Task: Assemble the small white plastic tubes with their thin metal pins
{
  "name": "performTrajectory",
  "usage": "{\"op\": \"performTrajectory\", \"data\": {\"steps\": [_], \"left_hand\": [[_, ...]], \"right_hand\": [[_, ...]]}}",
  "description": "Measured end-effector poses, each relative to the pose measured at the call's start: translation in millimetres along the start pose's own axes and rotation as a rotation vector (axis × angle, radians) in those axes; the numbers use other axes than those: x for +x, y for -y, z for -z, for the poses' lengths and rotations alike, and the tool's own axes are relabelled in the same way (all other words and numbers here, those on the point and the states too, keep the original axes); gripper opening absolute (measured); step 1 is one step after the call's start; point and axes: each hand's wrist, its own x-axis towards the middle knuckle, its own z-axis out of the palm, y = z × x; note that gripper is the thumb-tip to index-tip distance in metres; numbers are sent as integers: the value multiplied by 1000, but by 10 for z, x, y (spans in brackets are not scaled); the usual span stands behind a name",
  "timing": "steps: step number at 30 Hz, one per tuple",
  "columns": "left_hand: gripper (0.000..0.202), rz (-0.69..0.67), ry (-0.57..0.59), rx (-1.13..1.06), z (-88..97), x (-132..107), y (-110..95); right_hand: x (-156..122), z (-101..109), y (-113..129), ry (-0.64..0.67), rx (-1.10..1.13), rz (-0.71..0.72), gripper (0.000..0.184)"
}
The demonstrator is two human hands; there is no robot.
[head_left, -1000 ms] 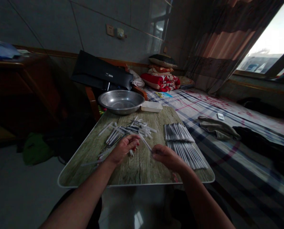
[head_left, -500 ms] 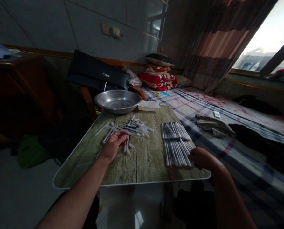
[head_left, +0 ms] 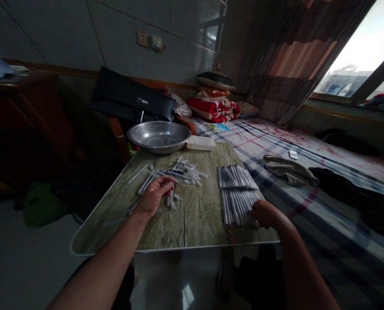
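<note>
A low wood-grain table (head_left: 192, 224) carries a loose pile of thin white sticks (head_left: 175, 174) left of centre and two neat rows of the same sticks (head_left: 237, 191) on its right side. My left hand (head_left: 155, 196) lies on the near edge of the loose pile, fingers curled over a few sticks. My right hand (head_left: 264, 213) rests at the near right corner of the neat rows, fingers bent and touching the stick ends. Whether it still holds a stick is hidden.
A steel basin (head_left: 158, 137) and a shallow white tray (head_left: 201, 143) stand at the table's far end. A black bag (head_left: 130, 99) leans on a wooden chair behind. A striped bedspread (head_left: 308, 189) with folded quilts (head_left: 216, 107) and a grey cloth (head_left: 288, 170) lies to the right.
One second ago both hands held a stick together at the table's middle. My right hand has since carried it right to the neat rows; my left hand went back to the loose pile.
</note>
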Motion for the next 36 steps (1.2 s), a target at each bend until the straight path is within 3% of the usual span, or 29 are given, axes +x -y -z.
{"op": "performTrajectory", "data": {"steps": [7, 15, 20, 24, 27, 30, 33, 36], "left_hand": [[20, -13, -35, -14, 28, 4, -68], [22, -67, -100, -26, 178, 54, -93], [24, -129, -295, -23, 366, 114, -230], [26, -180, -461, 33, 529, 171, -326], [27, -209, -530, 137, 649, 206, -355], [26, -218, -560, 292, 797, 244, -350], [25, -230, -574, 590, 980, 280, -324], [26, -223, -525, 1027, 1150, 298, -286]], "right_hand": [[95, -37, -42, -122, -91, 50, 29], [34, 44, 26, -87, -199, 60, 24], [-27, 77, 96, -82, -161, 77, 19], [-64, 121, 175, -262, -209, 165, 24], [-95, 127, 349, -408, -182, 273, 23], [-123, 50, 665, -456, -83, 423, 20], [-136, -102, 1022, -389, -13, 551, 19], [-126, -272, 1297, -307, 34, 649, 18]]}}
